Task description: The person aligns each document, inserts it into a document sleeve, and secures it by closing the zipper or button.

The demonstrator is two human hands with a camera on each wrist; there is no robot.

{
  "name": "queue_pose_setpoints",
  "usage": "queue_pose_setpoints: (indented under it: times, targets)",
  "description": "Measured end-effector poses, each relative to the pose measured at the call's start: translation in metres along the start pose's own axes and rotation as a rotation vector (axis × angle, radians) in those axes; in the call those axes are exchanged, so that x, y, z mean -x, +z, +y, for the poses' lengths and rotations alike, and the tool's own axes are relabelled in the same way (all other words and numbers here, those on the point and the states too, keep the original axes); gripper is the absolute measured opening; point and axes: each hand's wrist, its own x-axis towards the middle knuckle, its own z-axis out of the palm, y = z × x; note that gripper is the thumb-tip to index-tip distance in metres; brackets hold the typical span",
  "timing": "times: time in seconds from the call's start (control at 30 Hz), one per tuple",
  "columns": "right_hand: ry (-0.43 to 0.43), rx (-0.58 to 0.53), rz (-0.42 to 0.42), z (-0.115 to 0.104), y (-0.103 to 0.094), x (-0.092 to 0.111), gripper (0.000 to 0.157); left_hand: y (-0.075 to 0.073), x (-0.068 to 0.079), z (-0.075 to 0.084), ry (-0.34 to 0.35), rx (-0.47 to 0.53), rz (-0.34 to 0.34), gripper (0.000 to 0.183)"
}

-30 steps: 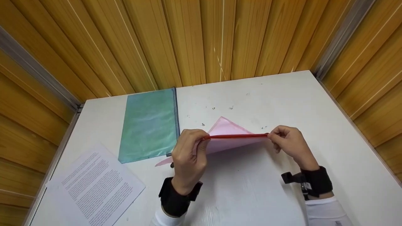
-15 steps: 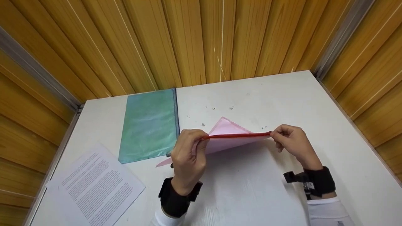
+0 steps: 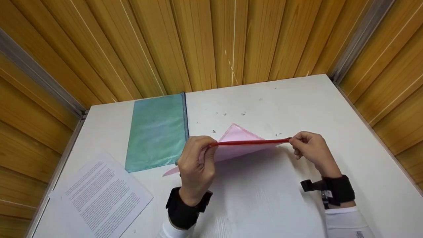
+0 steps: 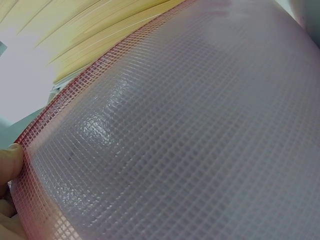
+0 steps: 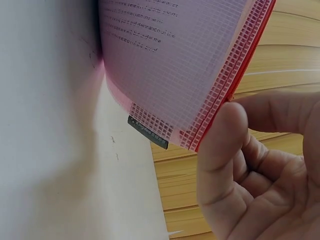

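A pink translucent mesh zip pouch [image 3: 244, 152] is held up above the table, its red zipper edge [image 3: 252, 142] running nearly level between both hands. My left hand [image 3: 196, 168] pinches the left end of that edge between thumb and fingers. At the right end my right hand [image 3: 312, 150] pinches the zipper edge; in the right wrist view the thumb and index finger grip it near the corner, beside a dark label tab [image 5: 148, 132]. Printed text [image 5: 142, 30] shows through the mesh. Whether a zipper pull lies under the fingertips is hidden.
A green zip pouch [image 3: 157, 132] with a dark zipper edge lies flat at the back left of the white table [image 3: 281, 102]. Printed sheets [image 3: 102, 195] lie askew at the front left. Wood-patterned walls [image 3: 198, 43] stand behind and on both sides.
My right hand has shifted a little to the right, and more of the red zipper edge shows between the hands. My left hand has moved very slightly left, still pinching its end.
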Motion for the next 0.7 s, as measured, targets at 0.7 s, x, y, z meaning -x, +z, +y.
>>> queue_pose_setpoints:
  times: [0.7]
  targets:
    - [0.043, 0.028, 0.029, 0.0101, -0.0055, -0.005, 0.026, -0.001, 0.0005, -0.0004, 0.012, 0.001, 0.013, 0.024]
